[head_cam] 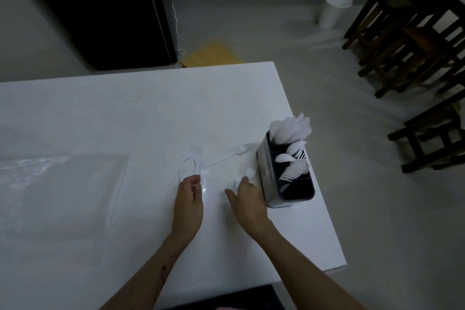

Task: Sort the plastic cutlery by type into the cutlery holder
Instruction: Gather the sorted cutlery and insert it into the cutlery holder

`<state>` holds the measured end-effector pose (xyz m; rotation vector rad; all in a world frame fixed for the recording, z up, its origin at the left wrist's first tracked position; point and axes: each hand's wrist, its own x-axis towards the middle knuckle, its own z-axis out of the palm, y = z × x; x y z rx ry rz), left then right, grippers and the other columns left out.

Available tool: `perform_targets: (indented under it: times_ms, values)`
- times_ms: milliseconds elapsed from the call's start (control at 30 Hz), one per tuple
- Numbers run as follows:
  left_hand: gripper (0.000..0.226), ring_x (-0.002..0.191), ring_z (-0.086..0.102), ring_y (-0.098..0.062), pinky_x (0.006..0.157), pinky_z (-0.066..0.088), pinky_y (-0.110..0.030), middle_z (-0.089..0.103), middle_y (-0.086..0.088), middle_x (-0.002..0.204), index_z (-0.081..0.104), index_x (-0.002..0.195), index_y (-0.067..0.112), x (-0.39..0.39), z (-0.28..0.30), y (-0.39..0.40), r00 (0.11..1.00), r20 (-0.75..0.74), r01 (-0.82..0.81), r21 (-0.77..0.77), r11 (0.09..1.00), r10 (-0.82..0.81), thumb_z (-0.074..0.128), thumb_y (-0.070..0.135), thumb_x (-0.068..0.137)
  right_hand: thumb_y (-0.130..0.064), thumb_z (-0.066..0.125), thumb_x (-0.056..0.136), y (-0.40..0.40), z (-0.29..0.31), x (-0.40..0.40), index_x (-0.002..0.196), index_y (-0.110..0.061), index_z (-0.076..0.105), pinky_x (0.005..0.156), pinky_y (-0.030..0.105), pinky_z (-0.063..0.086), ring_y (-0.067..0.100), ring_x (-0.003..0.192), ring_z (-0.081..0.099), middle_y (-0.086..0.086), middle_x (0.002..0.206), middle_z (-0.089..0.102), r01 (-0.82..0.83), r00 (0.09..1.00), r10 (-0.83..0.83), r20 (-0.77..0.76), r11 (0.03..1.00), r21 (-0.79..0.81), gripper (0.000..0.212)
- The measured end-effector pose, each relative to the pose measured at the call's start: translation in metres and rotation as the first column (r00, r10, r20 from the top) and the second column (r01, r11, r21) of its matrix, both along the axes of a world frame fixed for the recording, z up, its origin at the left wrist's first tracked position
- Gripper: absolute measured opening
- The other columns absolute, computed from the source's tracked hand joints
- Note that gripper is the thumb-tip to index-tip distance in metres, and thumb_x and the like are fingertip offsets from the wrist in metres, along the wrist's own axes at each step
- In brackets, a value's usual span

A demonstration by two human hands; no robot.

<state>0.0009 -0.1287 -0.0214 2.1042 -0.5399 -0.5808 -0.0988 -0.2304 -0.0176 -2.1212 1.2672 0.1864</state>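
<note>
A dark cutlery holder [300, 187] stands near the white table's right edge, with white knives, spoons and forks upright in its far compartments; the nearest compartment looks dark. Several white plastic forks [193, 158] lie loose on the table left of the holder, one lone fork [232, 153] pointing toward it. My left hand [188, 205] pinches the handles of cutlery lying in front of it. My right hand [247, 199] lies over more forks [247, 171] beside the holder, fingers spread and touching them.
A clear plastic sheet [57, 184] lies on the left of the white table [125, 118]. The table's right edge runs just past the holder. On the floor beyond are a white bin [333, 10], dark wooden chairs [412, 40] and a yellow mat [214, 56].
</note>
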Motion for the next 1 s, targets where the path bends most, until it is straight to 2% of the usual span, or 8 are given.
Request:
perform_targets:
  times_ms: [67,167,400,533,633,700,833,1000]
  values:
    - [0.022,0.105,0.058,-0.013,0.089,0.041,-0.023,0.064,-0.001,0.116,0.055,0.117,0.017,0.007,-0.004,0.01,0.998,-0.043,0.036,0.011,0.999,-0.036,0.042,0.021,0.1,-0.042,0.052,0.098,0.006,-0.01,0.002,0.137,-0.003,0.035,0.09,0.039,0.048,0.034,0.114,0.059,0.018,0.126,0.058,0.217,0.976,-0.215,-0.027,0.973,0.075,0.057]
    - [0.019,0.103,0.062,-0.013,0.087,0.045,-0.025,0.067,0.005,0.11,0.055,0.113,0.023,0.011,-0.01,0.018,0.993,-0.08,0.093,0.028,0.995,-0.091,0.042,0.023,0.1,-0.039,0.056,0.096,0.008,-0.021,0.005,0.123,-0.005,0.044,0.086,0.04,0.048,0.035,0.11,0.059,0.017,0.12,0.06,0.339,0.941,-0.335,-0.049,0.934,0.115,0.045]
    - [0.022,0.102,0.062,-0.013,0.076,0.039,-0.007,0.066,0.005,0.109,0.053,0.117,0.018,0.013,-0.005,0.014,0.966,-0.214,0.152,0.017,0.988,-0.145,0.038,0.02,0.102,-0.034,0.055,0.097,0.014,-0.028,-0.001,0.093,-0.013,0.052,0.072,0.039,0.053,0.025,0.083,0.062,0.005,0.091,0.064,0.278,0.958,-0.279,0.056,0.96,0.029,0.022]
    - [0.027,0.108,0.059,-0.014,0.091,0.043,-0.024,0.064,0.002,0.117,0.055,0.121,0.02,0.017,-0.004,-0.002,0.917,-0.38,0.137,0.012,0.99,-0.122,0.044,0.031,0.099,-0.027,0.058,0.097,0.019,-0.024,-0.012,0.085,-0.011,0.05,0.062,0.034,0.055,0.02,0.064,0.061,0.006,0.074,0.062,0.159,0.911,-0.234,0.341,0.959,0.233,0.022]
    - [0.03,0.099,0.058,-0.016,0.079,0.043,-0.025,0.065,0.003,0.102,0.059,0.111,0.017,0.015,-0.001,-0.019,0.859,-0.502,0.136,0.037,0.99,-0.099,0.047,0.039,0.096,-0.029,0.063,0.094,0.021,-0.02,-0.012,0.085,-0.011,0.055,0.063,0.032,0.055,0.015,0.062,0.061,0.003,0.073,0.064,0.074,0.904,-0.199,0.378,0.944,0.32,0.022]
    - [0.024,0.097,0.055,-0.016,0.071,0.039,-0.02,0.061,0.005,0.099,0.056,0.107,0.018,0.011,0.004,-0.026,0.878,-0.475,0.108,0.084,0.991,-0.056,0.047,0.038,0.096,-0.035,0.067,0.09,0.018,-0.028,-0.011,0.08,-0.015,0.058,0.066,0.036,0.055,0.017,0.064,0.064,0.0,0.07,0.066,0.149,0.92,-0.237,0.313,0.948,0.28,0.024]
    - [0.043,0.12,0.051,-0.02,0.091,0.035,-0.022,0.053,-0.003,0.133,0.049,0.134,0.013,0.009,0.003,-0.028,0.942,-0.335,0.02,0.141,0.99,0.029,0.048,0.034,0.097,-0.033,0.068,0.089,0.011,-0.039,-0.009,0.074,-0.015,0.057,0.069,0.041,0.056,0.019,0.066,0.065,-0.002,0.068,0.065,0.322,0.887,-0.369,0.279,0.925,0.202,0.027]
    - [0.037,0.1,0.059,-0.019,0.075,0.042,-0.025,0.066,-0.003,0.108,0.062,0.107,0.011,0.009,0.001,-0.031,0.889,-0.457,0.001,0.067,0.998,0.03,0.049,0.043,0.093,-0.026,0.068,0.091,0.006,-0.02,-0.008,0.088,-0.009,0.07,0.061,0.02,0.053,0.013,0.066,0.066,0.004,0.079,0.071,0.01,0.89,-0.228,0.396,0.877,0.481,0.017]
